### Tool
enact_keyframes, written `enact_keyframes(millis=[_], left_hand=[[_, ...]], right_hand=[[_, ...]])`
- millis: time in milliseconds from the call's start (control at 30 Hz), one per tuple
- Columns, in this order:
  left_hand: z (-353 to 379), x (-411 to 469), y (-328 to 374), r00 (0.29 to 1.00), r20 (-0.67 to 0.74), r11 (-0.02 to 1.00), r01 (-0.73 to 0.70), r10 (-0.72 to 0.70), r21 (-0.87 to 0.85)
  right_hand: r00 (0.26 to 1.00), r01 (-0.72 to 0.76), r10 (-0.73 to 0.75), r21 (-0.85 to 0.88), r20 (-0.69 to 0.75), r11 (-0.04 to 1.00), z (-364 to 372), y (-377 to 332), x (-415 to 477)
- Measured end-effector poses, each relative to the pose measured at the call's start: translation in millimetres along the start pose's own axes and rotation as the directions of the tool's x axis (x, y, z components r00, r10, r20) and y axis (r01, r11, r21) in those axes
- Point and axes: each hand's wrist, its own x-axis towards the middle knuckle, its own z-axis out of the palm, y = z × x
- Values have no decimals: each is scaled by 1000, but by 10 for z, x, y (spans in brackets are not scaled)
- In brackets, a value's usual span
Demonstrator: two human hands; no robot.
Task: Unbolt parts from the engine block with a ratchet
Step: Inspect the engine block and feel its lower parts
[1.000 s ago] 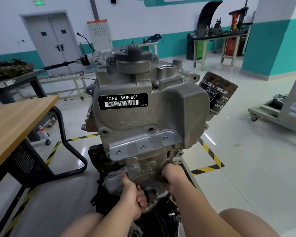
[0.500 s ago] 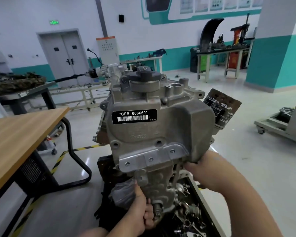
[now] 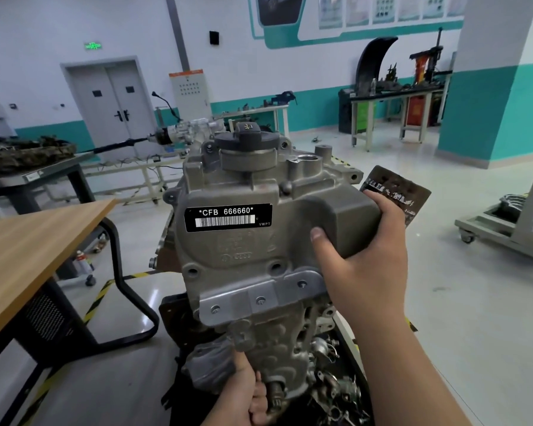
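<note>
A grey cast-metal engine cover [image 3: 243,241] with a black label reading CFB 666660 and a black oil cap [image 3: 246,139] fills the middle of the view. My right hand [image 3: 363,256] grips its boxy right side, thumb on the front face and fingers wrapped round the far edge. My left hand [image 3: 246,395] grips the lower end of the part, by a small shaft stub [image 3: 276,390]. A dark oil filter [image 3: 397,195] sticks out behind my right fingers. No ratchet is in view.
A wooden table [image 3: 34,250] on a black tube frame stands at the left. Below the part lies a black tray with loose engine parts [image 3: 336,388]. Yellow-black tape marks the glossy floor. Workbenches [image 3: 397,96] line the far wall, and a wheeled cart [image 3: 505,222] stands right.
My right hand has left the lower end of the part and now grips its upper right side. The part sits higher and nearer in view. My left hand keeps its hold below.
</note>
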Motion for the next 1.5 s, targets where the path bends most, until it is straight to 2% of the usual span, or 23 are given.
enact_keyframes(millis=[133, 333, 600, 733, 833, 967, 1100, 1133, 1167, 1233, 1267, 1300, 1333, 1367, 1400, 1433, 1500], left_hand=[[-6, 17, 26, 999, 52, 1000, 9, -8, -14], [-107, -38, -35, 982, 178, 998, 64, -60, -16], [-139, -194, 81, 904, 406, 972, 202, -138, -120], [-106, -220, 109, 881, 441, 956, 257, -171, -143], [-77, -260, 143, 833, 516, 934, 321, -201, -154], [-23, -267, 174, 820, 535, 948, 302, -205, -99], [-4, -272, 168, 823, 534, 955, 281, -192, -90], [-2, -264, 160, 827, 531, 957, 274, -185, -92], [-1, -255, 152, 831, 527, 957, 270, -179, -101], [5, -238, 144, 832, 530, 955, 269, -166, -123], [9, -230, 140, 828, 538, 955, 267, -160, -128], [19, -225, 139, 826, 542, 955, 267, -156, -132], [30, -219, 140, 830, 538, 955, 263, -151, -138], [41, -213, 142, 839, 523, 955, 259, -148, -145], [52, -201, 140, 854, 501, 956, 249, -142, -154], [60, -213, 145, 869, 477, 959, 233, -132, -159], [64, -240, 147, 882, 463, 973, 173, -84, -152]], right_hand=[[1000, 7, -7, 2, -8, 1000, 19, -34, 25], [998, -15, 15, -7, 55, 1000, -22, -45, 60], [1000, -25, 25, 0, 5, 1000, 6, -104, 35], [1000, -30, 30, -9, 8, 1000, 8, -104, 34], [999, -36, 36, -1, 11, 999, -5, -90, 45], [1000, -18, 18, -10, 21, 1000, -5, -68, 44], [985, 18, -10, -48, 174, 999, -164, -25, 71], [987, 46, -43, -15, 152, 999, -226, 19, 18], [996, 57, -60, 44, 61, 997, -293, 73, -89], [988, -11, 32, 138, -149, 990, -382, 198, -408], [986, -112, 124, 107, -115, 988, -386, 258, -589], [977, -206, 207, -25, 53, 978, -361, 301, -745], [911, -222, 290, -245, 292, 944, -318, 357, -884], [786, -137, 363, -432, 500, 891, -249, 403, -988], [680, -30, 413, -540, 606, 841, -165, 442, -1043], [625, 36, 439, -585, 646, 810, -81, 453, -1066], [616, 61, 438, -594, 655, 802, 83, 450, -1119]])
